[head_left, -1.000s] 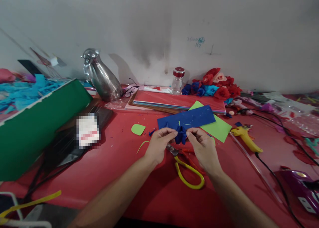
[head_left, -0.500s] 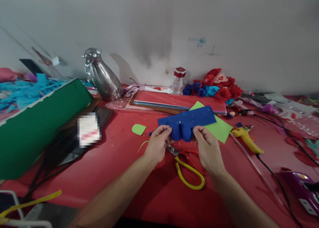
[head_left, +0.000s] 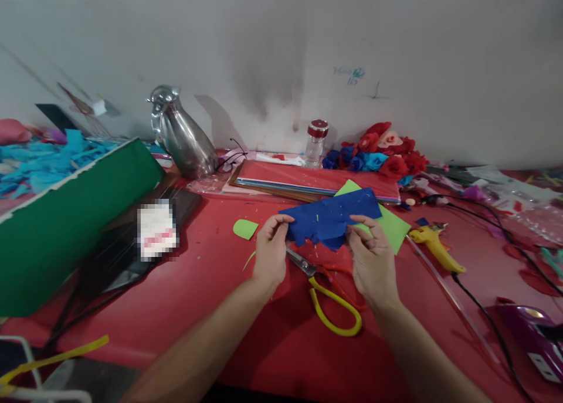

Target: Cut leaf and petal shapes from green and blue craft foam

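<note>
My left hand [head_left: 272, 251] pinches the left end of a piece of dark blue paper [head_left: 320, 235] between thumb and fingers. At its other end, the thumb and fingers of my right hand [head_left: 373, 261] close on the edge. The piece is spread between both hands, its lower edge uneven. Behind it lies a flat dark blue sheet [head_left: 363, 202] of like colour, so their border is hard to make out. A light green sheet [head_left: 396, 230] sticks out underneath. Below my hands are scissors [head_left: 336, 309] with yellow and red handles, blades pointing up-left.
On the red table [head_left: 189, 315] are a green cut-out [head_left: 245, 229], a yellow glue gun [head_left: 435, 250] with a glue stick, and a purple device [head_left: 534, 341]. Behind stand a metal jug [head_left: 182, 136], a jar [head_left: 315, 145], paper flowers [head_left: 387, 151] and stacked sheets [head_left: 303, 177]. Left is a green box [head_left: 65, 233].
The blue piece was folded into two rounded lobes and is now spread flatter. My hands have moved slightly apart, the left a little to the left.
</note>
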A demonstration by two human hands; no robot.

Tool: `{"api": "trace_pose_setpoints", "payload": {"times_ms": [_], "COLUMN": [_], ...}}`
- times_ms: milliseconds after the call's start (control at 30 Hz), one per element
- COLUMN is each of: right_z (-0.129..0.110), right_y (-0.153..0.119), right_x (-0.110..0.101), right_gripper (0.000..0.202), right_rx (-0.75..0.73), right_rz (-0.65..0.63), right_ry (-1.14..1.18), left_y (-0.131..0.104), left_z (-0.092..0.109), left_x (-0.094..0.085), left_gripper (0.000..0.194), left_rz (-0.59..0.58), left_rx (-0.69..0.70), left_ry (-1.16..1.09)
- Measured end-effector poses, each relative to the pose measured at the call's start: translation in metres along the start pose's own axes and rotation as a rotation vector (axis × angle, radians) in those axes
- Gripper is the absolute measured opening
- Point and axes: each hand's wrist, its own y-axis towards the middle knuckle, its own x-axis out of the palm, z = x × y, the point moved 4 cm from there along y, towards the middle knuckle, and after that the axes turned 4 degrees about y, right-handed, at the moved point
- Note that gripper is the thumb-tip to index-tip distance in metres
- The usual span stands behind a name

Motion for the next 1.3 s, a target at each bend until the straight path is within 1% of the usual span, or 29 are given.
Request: {"api": "trace_pose_setpoints", "payload": {"times_ms": [67, 100, 133, 200, 267, 333, 400, 533, 633, 767, 833, 900, 967, 1067, 1133, 1200, 1300], "right_z": [0.001, 0.002, 0.003, 0.006, 0.008, 0.008, 0.006, 0.002, 0.002, 0.003, 0.003, 0.003, 0.003, 0.005, 0.008, 0.010, 0.011], "right_y": [0.001, 0.001, 0.001, 0.000, -0.003, -0.006, -0.008, -0.009, -0.007, -0.006, -0.007, -0.007, -0.007, -0.004, -0.002, -0.001, 0.000], "right_x": [-0.002, -0.002, -0.002, -0.002, 0.001, 0.005, 0.009, 0.013, 0.011, 0.009, 0.010, 0.011, 0.011, 0.005, 0.002, 0.002, 0.003], "right_gripper": [0.028, 0.029, 0.030, 0.029, 0.027, 0.023, 0.020, 0.015, 0.013, 0.019, 0.021, 0.022, 0.021, 0.022, 0.024, 0.025, 0.025], "right_rx": [-0.009, -0.015, -0.022, -0.032, -0.013, 0.016, 0.017, 0.017, 0.032, 0.024, 0.028, 0.033, 0.036, 0.072, 0.130, 0.184, 0.204], "right_rz": [0.009, 0.012, 0.013, -0.003, -0.046, -0.103, -0.148, -0.217, -0.191, -0.160, -0.185, -0.212, -0.195, -0.087, -0.033, -0.017, -0.013], "right_ry": [-0.033, -0.050, -0.066, -0.091, -0.125, -0.148, -0.140, -0.134, -0.135, -0.115, -0.100, -0.083, -0.077, -0.068, -0.053, -0.025, 0.032], "left_y": [0.002, 0.002, 0.001, -0.001, -0.006, -0.009, -0.010, -0.009, -0.011, -0.014, -0.013, -0.010, -0.007, -0.002, 0.001, 0.002, 0.003], "left_z": [-0.001, -0.001, -0.003, -0.007, -0.010, -0.011, -0.010, -0.007, -0.005, -0.005, -0.008, -0.011, -0.013, -0.013, -0.010, -0.006, -0.002], "left_x": [-0.002, -0.001, 0.000, 0.005, 0.011, 0.015, 0.016, 0.015, 0.016, 0.020, 0.019, 0.017, 0.014, 0.009, 0.007, 0.006, 0.004], "left_gripper": [0.008, 0.010, 0.012, 0.014, 0.019, 0.026, 0.029, 0.032, 0.038, 0.042, 0.041, 0.038, 0.036, 0.032, 0.029, 0.028, 0.028], "left_rz": [0.018, 0.005, -0.023, -0.118, -0.208, -0.268, -0.290, -0.291, -0.306, -0.391, -0.367, -0.293, -0.224, -0.138, -0.114, -0.107, -0.081], "left_rx": [0.002, -0.009, -0.028, -0.105, -0.201, -0.259, -0.258, -0.244, -0.245, -0.294, -0.341, -0.387, -0.407, -0.367, -0.318, -0.268, -0.222], "left_ry": [0.003, 0.020, 0.040, 0.054, 0.014, -0.028, -0.032, -0.012, -0.034, -0.038, -0.065, -0.093, -0.114, -0.138, -0.129, -0.113, -0.110]}}
